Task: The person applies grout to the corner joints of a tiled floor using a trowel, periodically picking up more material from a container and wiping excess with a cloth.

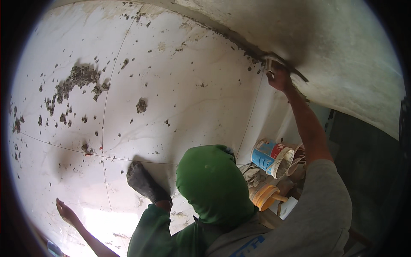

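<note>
Right hand (278,78) raised high at upper right, forearm running up from the grey-sleeved shoulder at lower right. Fingers closed round the handle of a thin dark-bladed metal trowel (287,68). The blade sits at and just above the hand, pressed into the seam where the white tiled wall (184,85) meets the rough grey plaster surface (334,47) above. Long axis of the blade follows the seam, slanting from upper left to lower right; its lower-right tip pokes out past the hand, the other end lies in the dark wet mortar of the joint. Exact finger placement on the handle too small to resolve.

Left hand (65,210) low at lower left, open, fingers spread, holding nothing, just in front of the white tile, contact not resolvable.

Between the two arms: a co-worker in a green hood (212,184) and green top, with one mortar-caked gloved hand (143,182) flat on the tile beside a thin joint line.

Grey mortar splatter (79,79) clumped on the tile at upper left. At lower right, below the right forearm, a tipped blue and red paint bucket (270,156) and an orange plastic bowl (264,196) amid clutter
</note>
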Motion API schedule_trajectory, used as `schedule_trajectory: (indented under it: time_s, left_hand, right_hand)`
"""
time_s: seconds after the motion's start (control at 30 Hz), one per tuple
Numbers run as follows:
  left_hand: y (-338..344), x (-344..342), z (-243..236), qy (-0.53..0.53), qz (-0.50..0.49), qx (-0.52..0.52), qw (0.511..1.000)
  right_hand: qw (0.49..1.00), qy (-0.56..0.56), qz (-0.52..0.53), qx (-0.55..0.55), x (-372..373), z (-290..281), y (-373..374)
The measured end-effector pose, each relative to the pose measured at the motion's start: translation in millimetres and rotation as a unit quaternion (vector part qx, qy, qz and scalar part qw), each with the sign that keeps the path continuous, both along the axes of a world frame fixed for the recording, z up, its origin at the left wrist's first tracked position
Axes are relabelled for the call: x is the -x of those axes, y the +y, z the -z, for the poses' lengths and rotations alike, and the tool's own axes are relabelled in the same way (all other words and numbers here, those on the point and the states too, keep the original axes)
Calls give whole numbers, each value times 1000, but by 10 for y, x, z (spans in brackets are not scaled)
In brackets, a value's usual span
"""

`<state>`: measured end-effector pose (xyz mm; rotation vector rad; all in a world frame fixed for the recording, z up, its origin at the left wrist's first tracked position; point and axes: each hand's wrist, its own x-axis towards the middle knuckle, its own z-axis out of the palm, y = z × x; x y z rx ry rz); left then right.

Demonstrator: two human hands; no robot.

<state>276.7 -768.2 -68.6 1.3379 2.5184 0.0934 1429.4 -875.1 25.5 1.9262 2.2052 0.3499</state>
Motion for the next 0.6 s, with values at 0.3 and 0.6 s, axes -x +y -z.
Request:
schedule_trajectory:
  time_s: [0.3,0.6]
  left_hand:
    - [481,-1571,408,-112,147,-167,969]
    - [16,-2991,-106,-77,116,-190,972]
  right_hand:
    - [950,271,158,14,1241,263,873]
    - [794,508,192,272,4135,-5,799]
